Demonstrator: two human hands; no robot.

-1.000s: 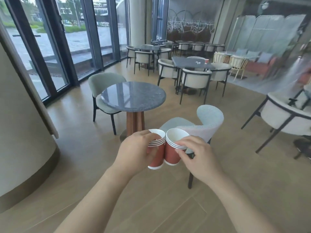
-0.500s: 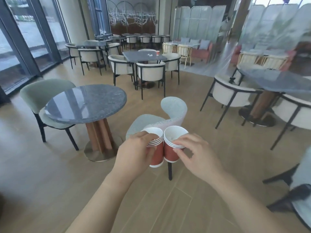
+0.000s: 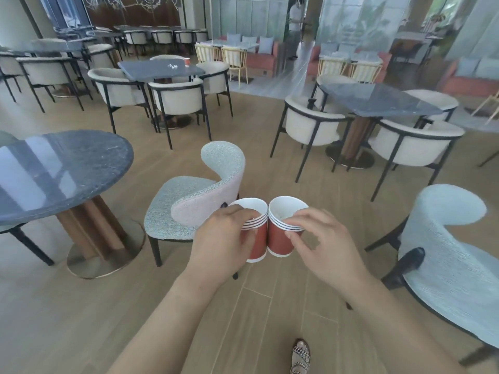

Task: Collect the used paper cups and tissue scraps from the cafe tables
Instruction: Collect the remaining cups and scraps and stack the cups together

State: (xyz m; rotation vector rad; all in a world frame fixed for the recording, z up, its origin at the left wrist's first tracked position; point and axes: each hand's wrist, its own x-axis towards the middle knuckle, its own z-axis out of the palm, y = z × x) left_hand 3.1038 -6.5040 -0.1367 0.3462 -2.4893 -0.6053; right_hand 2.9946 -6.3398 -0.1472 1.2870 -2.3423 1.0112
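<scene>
My left hand [image 3: 220, 242] grips a stack of red paper cups [image 3: 258, 245] with white striped rims. My right hand [image 3: 322, 244] holds a second stack of red paper cups [image 3: 278, 238] by its rim, and pale scraps show inside the top cup. The two stacks touch side by side at chest height above the floor. Far off, a red paper cup [image 3: 186, 61] and white tissue scraps [image 3: 172, 66] lie on a dark square table [image 3: 151, 70].
A round dark table [image 3: 54, 168] stands at the left with a light blue chair [image 3: 194, 195] beside it. Another blue chair [image 3: 453, 255] is close at the right. A square table [image 3: 378, 99] with cream chairs sits ahead right. Wooden floor runs between them.
The view has swung to the right, away from the windows. The round table slid left and the right-hand tables came into view. Both hands keep the cup stacks together.
</scene>
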